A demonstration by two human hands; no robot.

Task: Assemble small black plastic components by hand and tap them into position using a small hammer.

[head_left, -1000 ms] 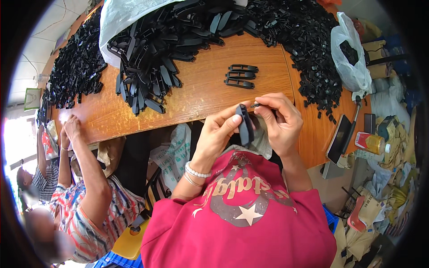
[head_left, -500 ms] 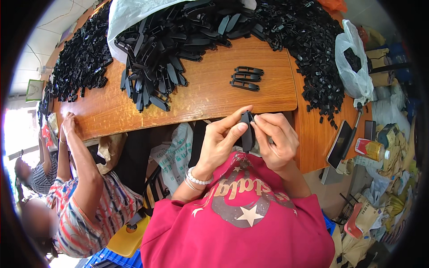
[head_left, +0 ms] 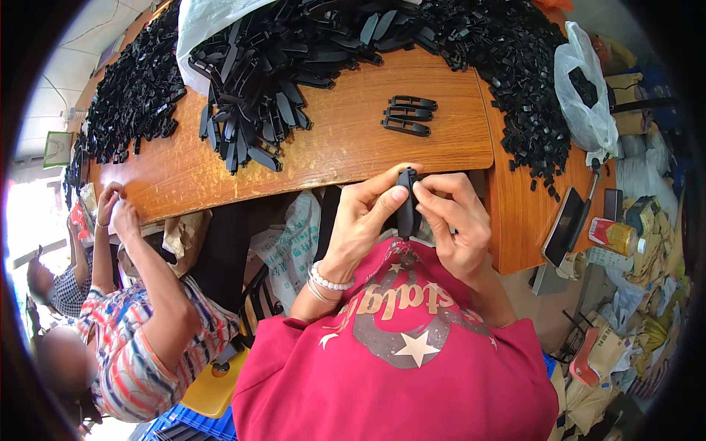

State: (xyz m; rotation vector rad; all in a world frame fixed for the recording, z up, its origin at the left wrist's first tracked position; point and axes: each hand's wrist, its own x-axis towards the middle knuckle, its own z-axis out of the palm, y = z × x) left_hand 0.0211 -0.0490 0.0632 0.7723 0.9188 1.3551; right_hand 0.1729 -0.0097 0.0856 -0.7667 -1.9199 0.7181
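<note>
A long black plastic part [head_left: 406, 213] is held upright above my lap, just off the table's near edge. My left hand [head_left: 368, 217] is closed on it, thumb pressed against its upper side. At its top end, the thumb and fingertips of my right hand [head_left: 457, 220] pinch together against the part; whether a smaller piece sits between them is hidden. Beyond my hands, three slim black frame-like parts [head_left: 409, 115] lie side by side on the wooden table [head_left: 331, 147].
A heap of long black parts [head_left: 272, 95] spills from a white bag [head_left: 193, 44]. Small black pieces [head_left: 522, 95] pile up at right, near a plastic bag [head_left: 585, 103] and a tablet-like device [head_left: 561, 226]. Another person's hands [head_left: 118, 209] are at the table's left edge.
Both my hands and the black part have shifted slightly up in the view, still joined at its top end. The co-worker's hands have moved apart from the tabletop a little.
</note>
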